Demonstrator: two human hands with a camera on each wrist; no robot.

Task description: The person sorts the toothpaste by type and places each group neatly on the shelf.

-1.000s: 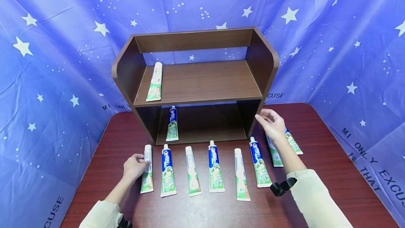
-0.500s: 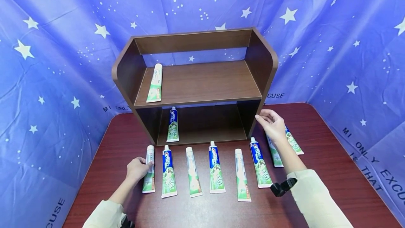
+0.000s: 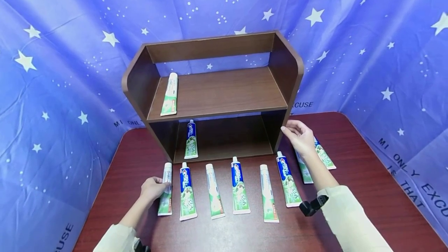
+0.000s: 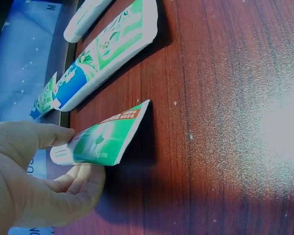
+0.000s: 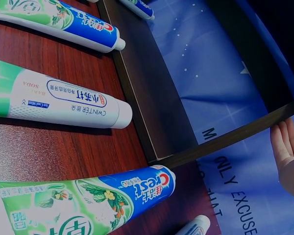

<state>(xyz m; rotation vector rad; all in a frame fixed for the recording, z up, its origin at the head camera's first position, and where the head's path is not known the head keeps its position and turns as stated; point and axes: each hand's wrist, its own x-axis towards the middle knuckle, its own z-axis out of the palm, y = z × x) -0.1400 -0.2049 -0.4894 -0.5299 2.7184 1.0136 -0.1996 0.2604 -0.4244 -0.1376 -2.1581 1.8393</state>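
On the left of the table, my left hand [image 3: 154,189] pinches a white-and-green toothpaste tube [image 3: 166,202]. The left wrist view shows the thumb on top of that tube [image 4: 108,139] and the fingers curled along its side and underneath. My right hand [image 3: 301,137] grips the front edge of the right side panel of a dark brown two-tier shelf [image 3: 224,94]. In the right wrist view, thumb and fingers lie on either side of the panel edge [image 5: 230,136]. A white-and-green tube [image 3: 170,94] lies on the upper tier, and a blue-and-green Crest tube [image 3: 191,141] on the lower tier, both at the left.
Before the shelf, a row of tubes lies on the table [image 3: 224,238], including a Crest tube [image 3: 188,195], a white-green tube [image 3: 215,193] and another Crest tube [image 3: 240,188]. Two tubes lie partly behind the right forearm. A starry blue curtain [image 3: 210,7] surrounds the table.
My left hand has shifted slightly right with the pinched tube, closer to the neighbouring Crest tube. My right hand stays on the shelf panel. The head view has tilted a little.
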